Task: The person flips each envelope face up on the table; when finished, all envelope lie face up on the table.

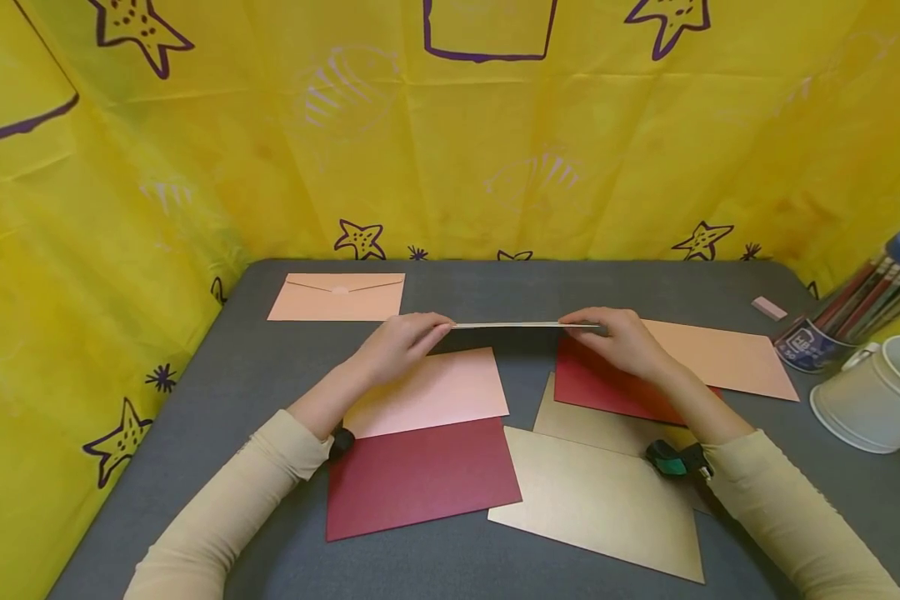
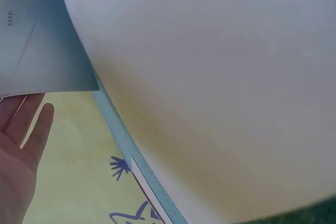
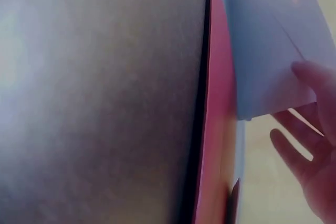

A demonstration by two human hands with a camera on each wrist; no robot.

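A pale envelope [image 1: 506, 324] is held level above the table, seen nearly edge-on in the head view. My left hand [image 1: 401, 343] pinches its left end, and my right hand [image 1: 618, 340] grips the other end between thumb and fingers. In the left wrist view a small barcode and a slanting seam show on the envelope [image 2: 50, 40]. The right wrist view shows the thumb on its face and fingers behind. Below the left hand lie a pink envelope [image 1: 435, 392] and a dark red one [image 1: 423, 479]. Under the right arm are a red envelope [image 1: 607, 383] and two gold ones [image 1: 600, 496], overlapping.
A peach envelope [image 1: 337, 298] lies at the back left, another peach one [image 1: 727, 358] on the right. A pink eraser [image 1: 768, 308], a tub of pencils [image 1: 817, 343] and a white metal pail [image 1: 870, 396] stand along the right side. A yellow curtain [image 1: 450, 150] hangs behind the grey table [image 1: 270, 492].
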